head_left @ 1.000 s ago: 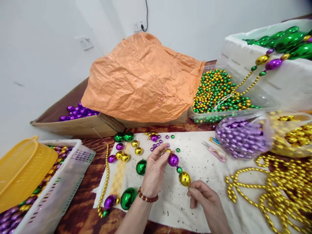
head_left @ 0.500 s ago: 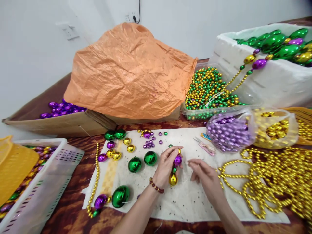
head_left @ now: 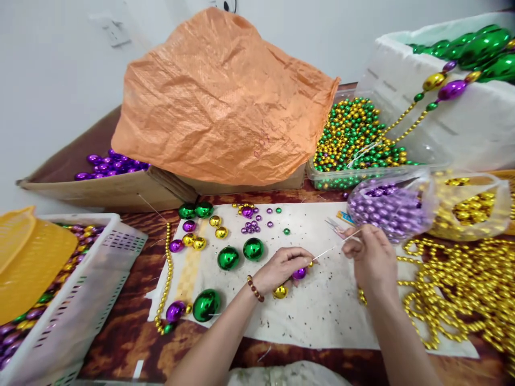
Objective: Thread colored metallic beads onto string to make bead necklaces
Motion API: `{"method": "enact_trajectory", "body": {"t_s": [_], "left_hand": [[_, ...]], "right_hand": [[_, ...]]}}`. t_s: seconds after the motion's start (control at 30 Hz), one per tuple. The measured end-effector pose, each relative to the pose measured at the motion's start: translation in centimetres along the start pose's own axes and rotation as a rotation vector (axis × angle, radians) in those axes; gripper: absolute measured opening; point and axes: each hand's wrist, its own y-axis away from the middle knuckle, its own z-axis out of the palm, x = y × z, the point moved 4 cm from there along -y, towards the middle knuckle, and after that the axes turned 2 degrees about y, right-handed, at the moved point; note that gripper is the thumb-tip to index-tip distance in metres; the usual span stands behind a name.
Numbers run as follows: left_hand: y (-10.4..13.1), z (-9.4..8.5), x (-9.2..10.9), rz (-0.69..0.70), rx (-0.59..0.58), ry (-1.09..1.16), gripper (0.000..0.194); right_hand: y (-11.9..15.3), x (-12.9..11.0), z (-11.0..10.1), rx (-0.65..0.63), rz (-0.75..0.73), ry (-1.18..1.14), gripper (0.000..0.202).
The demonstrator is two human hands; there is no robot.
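My left hand is closed on a short strand of beads, with a purple bead showing under the fingers and a gold bead hanging below. From that strand a thin white string runs up to the right, pulled straight. Its other end is pinched in the closed fingers of my right hand. Left of my hands, large green balls lie on the white cloth. A gold bead strand lies along the cloth's left side, with a purple ball near its lower end.
Small scissors lie behind my right hand, beside a bag of purple beads. Gold bead chains pile up at right. A clear tub of small beads, an orange sack and a white foam box stand behind. A white basket is at left.
My right hand, empty before, has moved up and right and now pulls the white string taut. The strand in my left hand has tipped lower. The view has shifted a little.
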Motion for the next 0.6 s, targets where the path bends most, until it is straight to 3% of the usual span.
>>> {"method": "enact_trajectory", "body": {"t_s": [0.1,0.23,0.3,0.4,0.47,0.6], "left_hand": [[-0.2,0.0,-0.7,-0.051,-0.003,0.072,0.035],[-0.3,0.4,-1.6,-0.089,0.023,0.127,0.037],[0.0,0.5,-1.9,-0.111,0.039,0.121,0.036],[0.4,0.8,-1.6,-0.090,0.031,0.112,0.035],[0.6,0.9,-1.1,-0.048,0.007,0.093,0.037],[1.0,0.8,-0.2,0.038,-0.044,-0.001,0.036]], "right_hand": [[-0.3,0.4,0.0,-0.125,0.105,-0.077,0.017],[2.3,2.7,1.6,-0.359,0.239,0.034,0.017],[3.2,3.1,1.7,-0.359,0.237,0.093,0.018],[3.2,2.4,1.3,-0.262,0.226,0.091,0.020],[2.7,1.3,1.0,-0.241,0.220,0.080,0.022],[1.7,-2.0,-0.3,-0.317,0.203,0.150,0.025]]}}
